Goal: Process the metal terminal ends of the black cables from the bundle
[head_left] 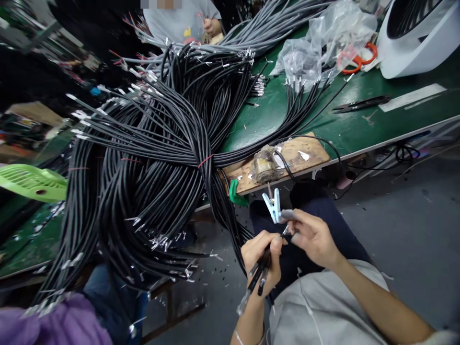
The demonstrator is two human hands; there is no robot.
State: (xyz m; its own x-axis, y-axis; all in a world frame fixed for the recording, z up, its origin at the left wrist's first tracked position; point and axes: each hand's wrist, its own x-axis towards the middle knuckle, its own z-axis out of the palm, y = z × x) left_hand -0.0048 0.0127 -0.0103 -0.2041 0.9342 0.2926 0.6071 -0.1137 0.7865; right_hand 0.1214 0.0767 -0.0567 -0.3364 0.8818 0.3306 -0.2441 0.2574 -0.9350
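Observation:
My left hand is closed around several black cables, whose stripped ends stick out on both sides of the fist. My right hand is close by, its thumb and fingers bent around the silvery tip of one cable; a grey cover sits on a fingertip. Just above the fingers, a light-blue clothespin hangs at the shaft of a small tape-wrapped motor. The motor rests on a wooden board, which a green clamp grips at the table edge.
Thick bundles of black cable cover the left of the green table. Grey cables, a plastic bag, orange-handled scissors, black snips and a white fan lie behind. Co-workers sit opposite and at left.

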